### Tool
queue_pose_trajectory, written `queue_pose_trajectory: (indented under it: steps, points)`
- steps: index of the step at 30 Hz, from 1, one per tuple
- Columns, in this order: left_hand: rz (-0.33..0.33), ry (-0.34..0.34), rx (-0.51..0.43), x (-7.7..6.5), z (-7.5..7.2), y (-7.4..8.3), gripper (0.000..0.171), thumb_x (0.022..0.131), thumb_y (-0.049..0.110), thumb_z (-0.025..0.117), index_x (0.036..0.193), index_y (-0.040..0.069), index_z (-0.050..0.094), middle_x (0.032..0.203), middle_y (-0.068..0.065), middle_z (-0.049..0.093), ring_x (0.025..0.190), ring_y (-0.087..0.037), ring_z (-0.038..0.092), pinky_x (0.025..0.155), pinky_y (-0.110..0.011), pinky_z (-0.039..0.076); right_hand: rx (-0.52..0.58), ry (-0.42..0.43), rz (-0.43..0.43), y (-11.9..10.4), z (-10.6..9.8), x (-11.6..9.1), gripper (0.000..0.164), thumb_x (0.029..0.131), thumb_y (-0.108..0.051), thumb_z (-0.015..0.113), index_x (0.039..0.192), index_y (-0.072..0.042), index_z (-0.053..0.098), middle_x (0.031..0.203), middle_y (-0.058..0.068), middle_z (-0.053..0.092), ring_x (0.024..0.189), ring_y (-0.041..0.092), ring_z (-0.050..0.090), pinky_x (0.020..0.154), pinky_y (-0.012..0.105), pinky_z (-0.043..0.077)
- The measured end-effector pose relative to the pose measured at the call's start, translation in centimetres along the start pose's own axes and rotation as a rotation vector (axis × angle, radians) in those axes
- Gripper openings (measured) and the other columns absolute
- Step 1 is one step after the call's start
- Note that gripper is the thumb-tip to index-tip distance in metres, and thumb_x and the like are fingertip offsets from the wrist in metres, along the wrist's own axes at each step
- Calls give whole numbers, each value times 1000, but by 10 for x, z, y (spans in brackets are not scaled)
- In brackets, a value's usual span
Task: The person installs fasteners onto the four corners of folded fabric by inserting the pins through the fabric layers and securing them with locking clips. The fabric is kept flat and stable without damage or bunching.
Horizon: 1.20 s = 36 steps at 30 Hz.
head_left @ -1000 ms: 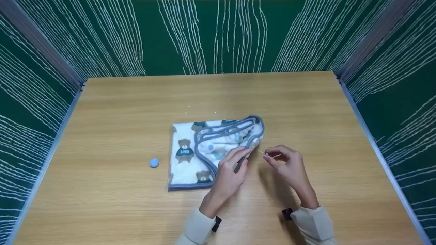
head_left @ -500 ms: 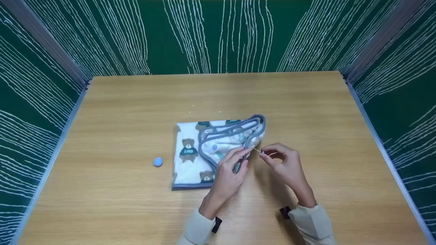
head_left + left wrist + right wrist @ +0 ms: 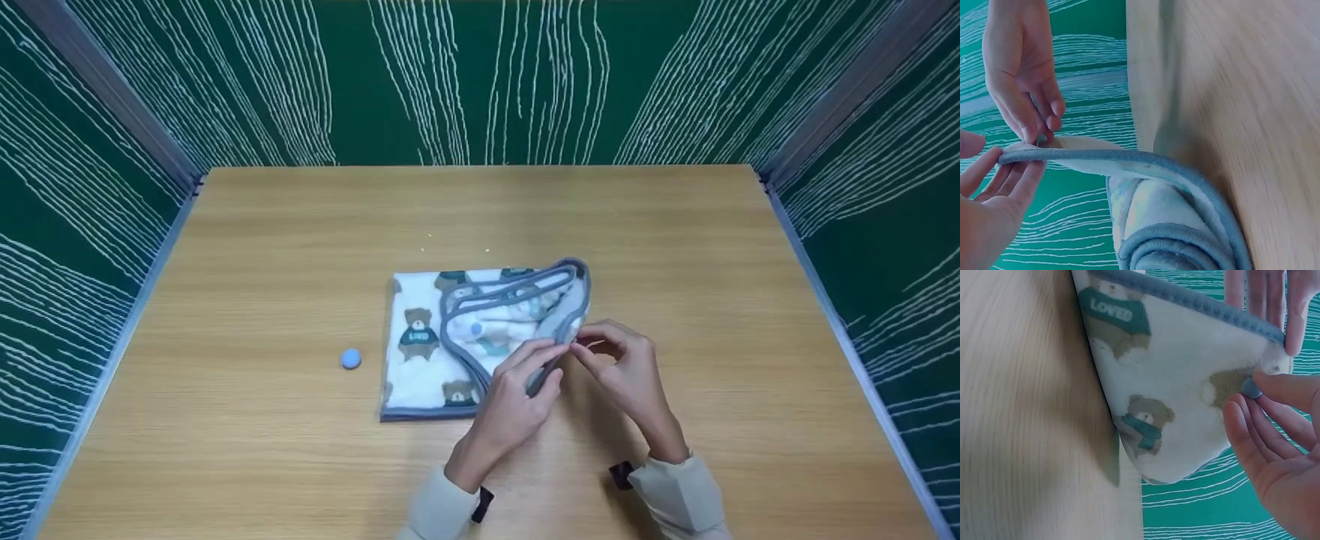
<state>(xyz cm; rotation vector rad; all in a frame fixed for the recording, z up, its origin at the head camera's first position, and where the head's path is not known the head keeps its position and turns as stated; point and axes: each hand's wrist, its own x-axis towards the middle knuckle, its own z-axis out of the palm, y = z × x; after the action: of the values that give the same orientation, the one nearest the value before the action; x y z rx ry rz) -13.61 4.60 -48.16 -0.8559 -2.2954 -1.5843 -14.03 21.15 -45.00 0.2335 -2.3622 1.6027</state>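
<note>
A white blanket [image 3: 412, 375] with bear prints and a grey-blue border lies folded on the table, its right corner lifted and turned back. My left hand [image 3: 510, 405] holds that raised border [image 3: 1072, 154], fingers on one side of the cloth. At its outer face, my right hand [image 3: 626, 367] pinches a small round blue-grey pin head [image 3: 1251, 388] between thumb and fingers, against the fabric. The pin's shaft is mostly hidden at the cloth. To the left of the blanket, a blue disc [image 3: 350, 358] lies on the wood.
A few tiny white specks [image 3: 430, 235] lie behind the blanket on the wooden table [image 3: 225, 300]. Green panels with white lines [image 3: 547, 90] stand along the back and both sides. A dark strap piece [image 3: 622, 475] shows at the right sleeve.
My right hand has moved left to the blanket, and the thin pin shaft that showed before is now out of sight at the cloth. The left hand keeps holding the border.
</note>
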Motion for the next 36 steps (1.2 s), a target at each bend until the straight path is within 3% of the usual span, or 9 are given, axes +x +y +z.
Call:
queue_pose_trajectory:
  steps: [11, 15, 20, 25, 29, 36]
  points:
    - [-16, -146, -2, -1, -7, 6, 25, 94, 8, 56, 117, 8, 66, 128, -5, 56, 121, -14, 50, 101, -25, 39, 58, 60, 25, 2, 3, -2, 15, 77, 15, 68, 91, 10, 69, 87, 16, 68, 78, 20, 67, 71, 27, 56]
    - [-40, -171, 1, -3, -18, 6, 23, 93, 6, 57, 113, 11, 67, 128, -3, 56, 120, -13, 51, 101, -24, 39, 96, 73, 60, 2, 4, -4, 15, 77, 14, 69, 91, 9, 69, 88, 17, 68, 81, 20, 67, 73, 28, 56]
    - [-113, -127, 42, -6, -45, 3, 23, 91, 3, 59, 111, 11, 68, 127, -1, 58, 120, -14, 51, 101, -27, 41, 165, 74, 143, 2, 4, -3, 16, 76, 11, 72, 91, 9, 70, 91, 19, 67, 84, 23, 66, 77, 29, 55]
    - [-130, -103, 57, -3, -67, -4, 24, 91, 4, 59, 110, 13, 68, 126, 3, 58, 121, -14, 51, 102, -30, 40, 205, 90, 163, 6, 6, -2, 15, 75, 11, 72, 90, 10, 69, 91, 21, 66, 84, 20, 66, 77, 28, 55]
    - [-162, -3, 116, -4, -88, -12, 24, 87, 0, 62, 107, 10, 69, 118, -3, 62, 115, -17, 55, 101, -32, 41, 229, 84, 168, 8, 9, -2, 15, 75, 11, 72, 90, 10, 69, 92, 22, 66, 84, 21, 66, 79, 29, 54]
    - [-316, 116, 206, -8, -124, -25, 21, 87, 1, 63, 105, 9, 69, 116, -4, 62, 115, -19, 54, 101, -32, 41, 223, 89, 221, 8, 12, -2, 15, 76, 10, 72, 91, 9, 69, 93, 19, 67, 85, 20, 66, 81, 29, 54]
